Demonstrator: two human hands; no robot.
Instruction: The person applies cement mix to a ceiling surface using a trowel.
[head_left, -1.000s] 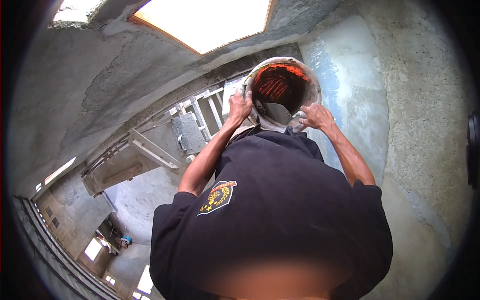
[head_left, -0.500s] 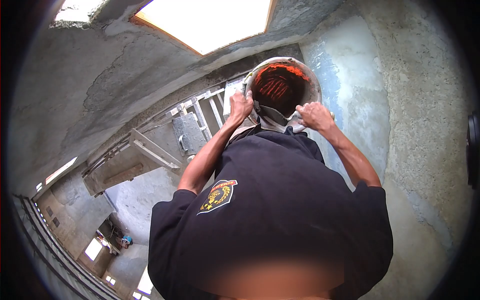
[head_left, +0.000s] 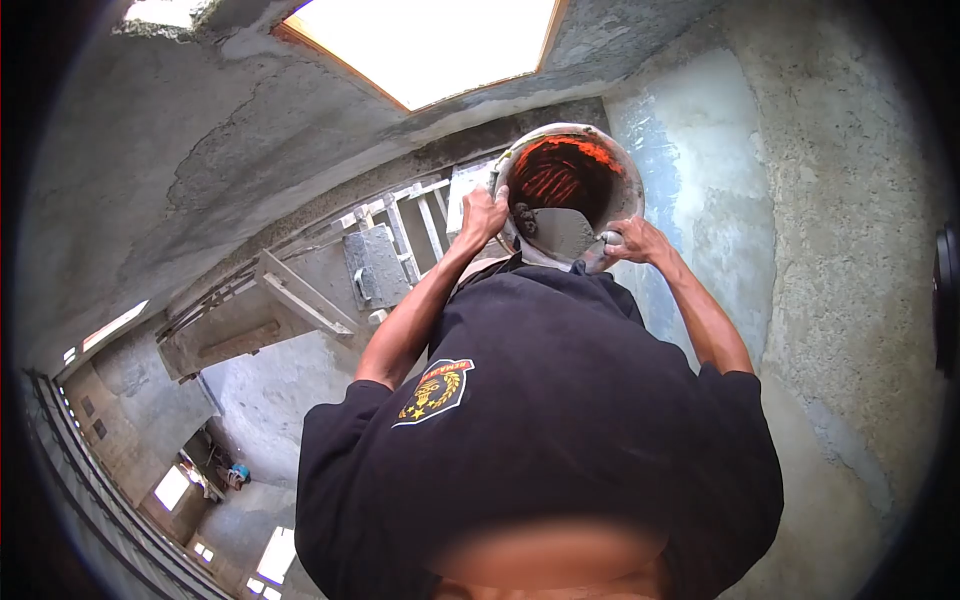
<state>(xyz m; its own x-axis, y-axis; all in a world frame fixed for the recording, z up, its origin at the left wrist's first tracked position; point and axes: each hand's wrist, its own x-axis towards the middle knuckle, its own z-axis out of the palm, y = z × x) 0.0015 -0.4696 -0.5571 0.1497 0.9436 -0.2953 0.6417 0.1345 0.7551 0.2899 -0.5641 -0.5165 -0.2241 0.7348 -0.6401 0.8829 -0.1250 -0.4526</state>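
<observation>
A bucket (head_left: 626,165), orange-red inside with a pale mortar-smeared rim, is tilted with its mouth facing me, close against my shirt. My left hand (head_left: 484,214) is closed on its left rim. In my right hand (head_left: 643,241), closed at the lower right of the rim, is the grey, smeared handle of a trowel. The trowel's broad grey blade (head_left: 562,232) lies inside the bucket mouth. A dark lump of wet mortar (head_left: 524,218) sits at the blade's left. The bucket's bottom is in shadow.
A grey plastering float (head_left: 372,266) with a handle lies on boards to the left. Wooden slats (head_left: 430,222) and a plank frame (head_left: 300,295) stand beside it. A plastered wall (head_left: 700,160) rises at the right, and a bright window opening (head_left: 430,45) is above. The floor lies far below left.
The trowel's blade has come up into view inside the bucket, with the mortar lump beside it. My right hand has moved slightly right and down. My left hand still grips the rim.
</observation>
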